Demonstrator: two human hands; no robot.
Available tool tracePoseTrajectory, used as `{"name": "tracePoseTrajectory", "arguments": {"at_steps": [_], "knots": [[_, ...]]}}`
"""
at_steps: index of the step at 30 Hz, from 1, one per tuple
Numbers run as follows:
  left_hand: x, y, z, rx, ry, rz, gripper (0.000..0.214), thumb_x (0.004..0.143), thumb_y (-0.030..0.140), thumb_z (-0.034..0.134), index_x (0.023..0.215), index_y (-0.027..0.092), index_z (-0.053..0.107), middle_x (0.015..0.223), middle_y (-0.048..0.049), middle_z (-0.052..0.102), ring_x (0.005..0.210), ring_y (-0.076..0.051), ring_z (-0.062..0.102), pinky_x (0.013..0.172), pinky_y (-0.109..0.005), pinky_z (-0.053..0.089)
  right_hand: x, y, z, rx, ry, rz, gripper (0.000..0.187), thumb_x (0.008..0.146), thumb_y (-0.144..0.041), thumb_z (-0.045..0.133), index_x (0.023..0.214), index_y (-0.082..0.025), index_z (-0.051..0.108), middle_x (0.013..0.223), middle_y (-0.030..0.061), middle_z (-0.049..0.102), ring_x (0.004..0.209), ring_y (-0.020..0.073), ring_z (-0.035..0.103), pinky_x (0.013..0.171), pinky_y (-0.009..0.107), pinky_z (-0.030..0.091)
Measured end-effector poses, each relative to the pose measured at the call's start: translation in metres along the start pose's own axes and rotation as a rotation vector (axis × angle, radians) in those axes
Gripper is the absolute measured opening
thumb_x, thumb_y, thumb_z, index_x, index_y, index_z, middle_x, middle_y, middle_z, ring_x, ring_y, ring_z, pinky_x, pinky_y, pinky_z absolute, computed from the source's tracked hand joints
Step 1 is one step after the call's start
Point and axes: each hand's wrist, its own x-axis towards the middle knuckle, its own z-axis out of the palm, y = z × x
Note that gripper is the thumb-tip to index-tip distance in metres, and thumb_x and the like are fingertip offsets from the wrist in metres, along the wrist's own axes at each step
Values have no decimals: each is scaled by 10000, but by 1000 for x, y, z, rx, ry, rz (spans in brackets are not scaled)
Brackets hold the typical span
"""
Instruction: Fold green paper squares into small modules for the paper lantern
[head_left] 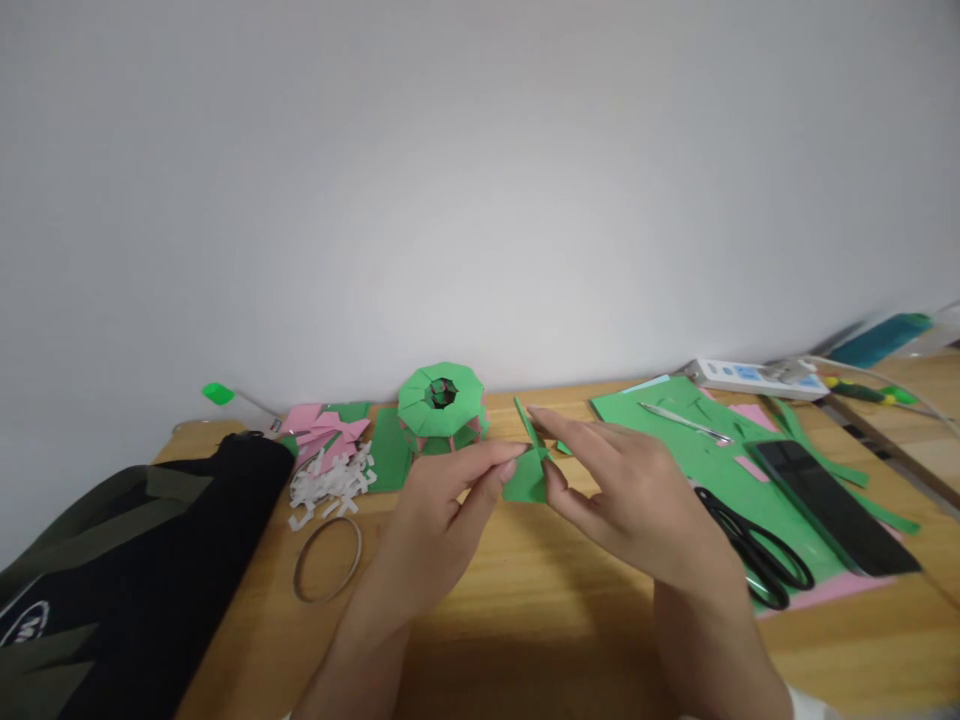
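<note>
A small piece of green paper point(527, 478) is held up over the middle of the wooden table, with one part standing up along a fold. My left hand point(450, 530) pinches its left edge between thumb and fingertips. From the other side, my right hand point(630, 490) grips the paper near the fold, fingers above and thumb below. Just behind my left hand stands a round paper model point(442, 400), its green panels forming a ring with a hole on top and pink parts showing beneath.
To the left lie pink paper pieces point(322, 430), white paper scraps point(334, 482), a tape roll point(298, 570) and a dark bag point(150, 560). On the right, green sheets point(675, 440) carry a pen point(686, 423), scissors point(757, 550) and a phone point(832, 505). A power strip point(739, 376) is by the wall.
</note>
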Motion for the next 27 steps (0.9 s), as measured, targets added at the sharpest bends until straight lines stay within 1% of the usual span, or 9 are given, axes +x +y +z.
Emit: {"name": "tracePoseTrajectory", "arguments": {"at_steps": [3,6,11,14,16,17,20,23,27], "knots": [[0,0,0,8,-10,2,238,924,166,504,1020,207,718,826,37,744,708,-96,638,652,-166,459,0,0,2,-41,20,-4,366,867,-122,490,1231,-90,517,867,82,751,664,204,687,568,307,494],[0,-1,1,24,-14,-1,243,921,166,503,1021,205,722,796,35,740,670,-99,627,635,-179,455,2,-1,2,-77,41,-19,320,869,-99,462,1177,-93,548,839,72,752,636,200,687,553,301,487],[0,0,0,48,-5,-4,248,920,174,502,1016,209,729,782,29,741,668,-105,634,617,-184,456,3,-3,-1,-141,-13,-2,230,855,-73,471,1020,-115,625,838,80,764,590,203,694,512,295,470],[0,1,0,35,33,-38,241,913,183,509,1004,197,732,829,13,759,720,-118,664,656,-187,483,1,-2,-2,-165,-25,-4,190,863,-80,494,957,-139,648,844,68,768,561,186,686,489,280,437],[0,2,0,-2,64,-77,232,906,202,520,986,189,737,870,-3,769,750,-135,682,689,-202,506,0,-1,-1,-164,-18,13,173,869,-96,504,919,-154,660,806,49,767,549,175,682,477,268,414],[1,2,0,-26,79,-99,227,902,215,527,976,188,740,884,-9,772,758,-144,688,701,-213,517,-1,-1,0,-166,-5,31,171,869,-101,507,895,-159,666,778,41,765,538,168,677,471,263,403],[2,3,0,-100,161,-165,206,876,240,555,931,195,749,878,-18,775,782,-176,703,710,-251,549,-1,1,1,-174,91,99,171,855,-119,520,805,-170,676,670,27,743,475,146,645,462,247,390],[4,5,-1,-176,265,-229,177,844,236,584,877,187,751,813,-25,771,778,-199,712,690,-276,574,-1,0,-1,-100,180,175,147,846,-147,543,788,-181,674,631,19,728,491,143,653,493,236,437],[5,5,-1,-250,317,-262,168,827,244,612,881,167,751,799,-35,767,732,-190,711,644,-257,579,3,-4,-6,212,176,231,79,852,-164,593,850,-188,668,727,8,749,611,138,698,588,227,519]]}}
